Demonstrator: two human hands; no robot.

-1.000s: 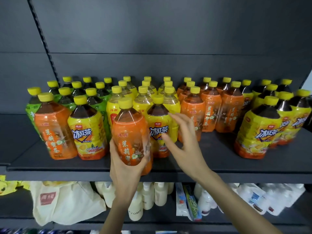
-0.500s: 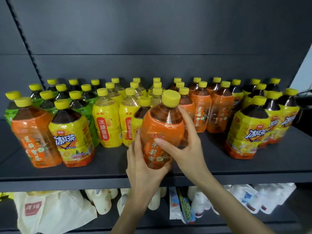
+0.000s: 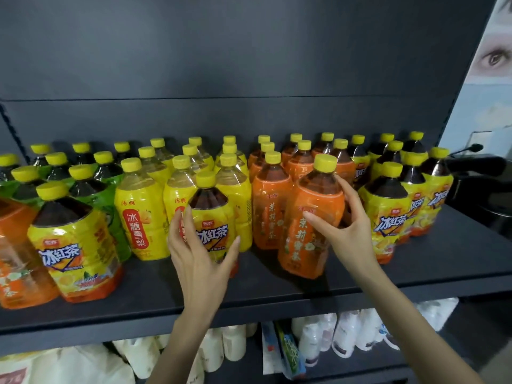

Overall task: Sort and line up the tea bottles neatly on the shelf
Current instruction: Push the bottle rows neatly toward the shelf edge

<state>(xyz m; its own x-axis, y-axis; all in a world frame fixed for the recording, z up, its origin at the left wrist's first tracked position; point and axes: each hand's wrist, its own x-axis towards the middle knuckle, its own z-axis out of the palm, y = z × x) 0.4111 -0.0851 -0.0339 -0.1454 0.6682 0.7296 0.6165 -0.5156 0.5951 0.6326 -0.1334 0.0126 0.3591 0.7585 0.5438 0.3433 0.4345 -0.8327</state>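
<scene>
A: Two hands work one dark shelf [image 3: 277, 289] of tea bottles, sorted in blocks by label. At far left an orange bottle [image 3: 16, 259] and a black-tea bottle [image 3: 74, 245] stand out front, ahead of the green rows [image 3: 83, 176]. Both look misplaced.

B: And the middle?

A: A second black-tea bottle [image 3: 212, 217] stands in front of the pale yellow rows [image 3: 144, 212]. The left hand [image 3: 199, 261] cups its lower half, fingers spread around it. The contact looks loose, and I cannot tell whether it is truly gripped.

B: The right side?

A: The right hand [image 3: 349, 228] is wrapped on the jasmine bottle [image 3: 307, 225], thumb on the label, fingers behind the shoulder. The bottle stands at the front of the orange rows [image 3: 271, 206], leaning slightly left, its base on or just above the shelf. Beyond it, the matching black-tea rows [image 3: 393, 206] fill the right end.

B: How should this step go?

A: In my judgement: square the jasmine bottle upright, label forward, in line behind the front edge and touching its row. Let go only once it stands flat. The black-tea bottle under the left hand belongs far right; lift it clear of neighbours' caps rather than dragging it.
</scene>
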